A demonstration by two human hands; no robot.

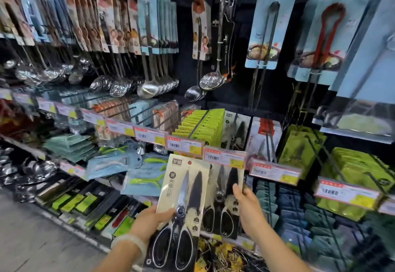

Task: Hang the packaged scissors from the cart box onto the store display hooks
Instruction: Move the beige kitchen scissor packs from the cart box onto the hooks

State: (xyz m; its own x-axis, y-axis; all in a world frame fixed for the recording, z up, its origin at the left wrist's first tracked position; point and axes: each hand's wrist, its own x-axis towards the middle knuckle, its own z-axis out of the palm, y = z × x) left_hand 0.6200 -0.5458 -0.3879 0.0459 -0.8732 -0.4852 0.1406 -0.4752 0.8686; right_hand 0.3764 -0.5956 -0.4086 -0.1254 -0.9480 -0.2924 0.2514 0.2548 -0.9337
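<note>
Store shelving fills the view, dark back wall w/ rows of hooks carrying carded kitchen tools. Landmark for everything: the price-tag rail (224, 157) running across the middle. Well above it hang ladles and skimmers (149, 88) on long cards, w/ blue tong cards (271, 23) up to the right; green packs (201, 124) sit just behind the rail on pegs, so cards face the shopper and slide off forward. Below the rail, right at its underside, hangs a stocked scissors pack (226, 199), prob. the target hook's row since it matches the product in hand. Left of that and overlapping it, lower than the rail, is the packaged scissors (181, 205), held upright and slightly tilted, card top nearly touching the rail, so the hang hole is close to the peg level; the peg itself can't be made out. Left hand (149, 218), w/ a pale bangle (128, 244) on the wrist, has its grip clamped on the new pack at the left edge, about mid-height, thumb on the front, which keeps the top free for threading. Right hand (248, 205) pinches the right edge of the hanging pack, likely steadying or pushing it back to make room. Cart box isn't in view. Judgement: mid-task, lining up the hole w/ the hook.
</note>
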